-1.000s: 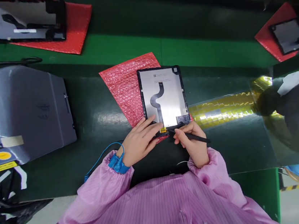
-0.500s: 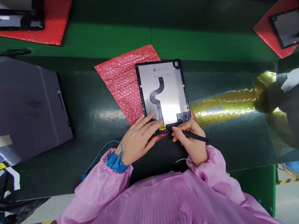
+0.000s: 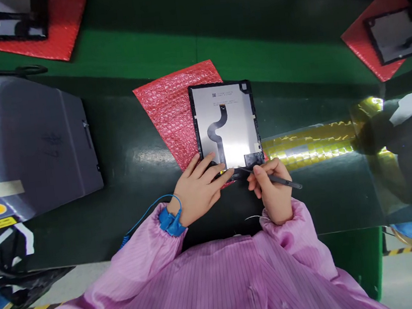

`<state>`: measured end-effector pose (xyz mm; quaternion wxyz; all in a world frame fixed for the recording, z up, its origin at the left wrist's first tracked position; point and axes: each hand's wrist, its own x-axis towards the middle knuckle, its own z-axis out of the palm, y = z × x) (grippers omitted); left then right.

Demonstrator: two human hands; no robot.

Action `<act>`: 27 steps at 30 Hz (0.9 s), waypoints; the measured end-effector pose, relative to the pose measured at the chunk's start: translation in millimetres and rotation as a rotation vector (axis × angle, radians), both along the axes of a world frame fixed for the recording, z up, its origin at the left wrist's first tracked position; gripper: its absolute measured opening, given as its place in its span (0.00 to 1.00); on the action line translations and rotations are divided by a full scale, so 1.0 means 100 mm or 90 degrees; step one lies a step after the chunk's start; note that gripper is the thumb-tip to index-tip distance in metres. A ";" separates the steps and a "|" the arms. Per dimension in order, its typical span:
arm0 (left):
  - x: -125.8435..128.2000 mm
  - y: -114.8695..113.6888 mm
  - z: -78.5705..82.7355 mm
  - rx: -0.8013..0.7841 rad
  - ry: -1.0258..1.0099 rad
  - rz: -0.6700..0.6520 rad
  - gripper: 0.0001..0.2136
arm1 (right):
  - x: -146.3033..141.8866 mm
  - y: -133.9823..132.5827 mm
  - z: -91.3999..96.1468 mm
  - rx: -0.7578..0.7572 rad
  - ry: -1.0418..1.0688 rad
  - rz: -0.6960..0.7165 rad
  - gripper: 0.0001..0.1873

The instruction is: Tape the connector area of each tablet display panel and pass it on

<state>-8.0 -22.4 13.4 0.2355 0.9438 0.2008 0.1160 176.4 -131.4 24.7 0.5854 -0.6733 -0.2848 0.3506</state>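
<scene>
Head view: your display panel (image 3: 239, 133) lies back side up at the center of the tabletop (image 3: 141, 207), partly over a red bubble-wrap sheet (image 3: 166, 111). A dark ribbon cable (image 3: 221, 150) curves down the panel's pale back toward its lower edge. Your left hand (image 3: 203, 190) is released and spread, laid across the lower left corner of the panel, and wears a blue wrist strap (image 3: 172, 222). Your right hand (image 3: 274, 193) grasps a slender dark tool (image 3: 285, 181) in a pen grip; the tip points at the panel's lower edge, beside your left hand. Whether the tip makes contact, you cannot tell. To the right of the panel runs a shiny yellow strip (image 3: 310, 146). At your left stands a gray machine (image 3: 35, 145). A second panel (image 3: 396, 36) lies at the upper right.
</scene>
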 end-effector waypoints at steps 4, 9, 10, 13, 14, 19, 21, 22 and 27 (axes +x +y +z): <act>-0.26 0.03 -0.01 -0.188 -0.167 0.115 0.22 | 0.03 -0.01 -0.02 0.024 0.027 -0.007 0.19; -1.23 0.08 0.11 -0.574 -0.490 0.377 0.39 | 0.06 -0.02 -0.04 0.048 0.058 -0.022 0.21; -1.43 0.07 0.17 -0.602 -0.513 0.422 0.38 | 0.06 -0.02 -0.04 0.050 0.064 -0.021 0.20; -1.83 0.03 0.35 -0.579 -0.525 0.551 0.29 | 0.08 -0.02 -0.05 0.045 0.057 -0.011 0.21; -1.88 0.01 0.39 -0.544 -0.530 0.593 0.24 | 0.08 -0.03 -0.05 0.041 0.049 -0.010 0.21; -1.57 -0.15 0.38 -0.424 -0.570 0.605 0.16 | 0.06 -0.03 -0.02 0.071 0.044 -0.001 0.19; -1.23 -0.23 0.35 -0.543 -0.502 0.431 0.10 | 0.03 0.01 0.08 0.091 0.040 0.063 0.20; -1.04 -0.26 0.34 -0.614 -0.459 0.321 0.10 | 0.01 0.05 0.15 0.092 0.028 0.115 0.19; -0.24 -0.27 0.33 -0.731 -0.255 0.019 0.17 | -0.08 0.36 0.53 0.024 0.031 0.384 0.20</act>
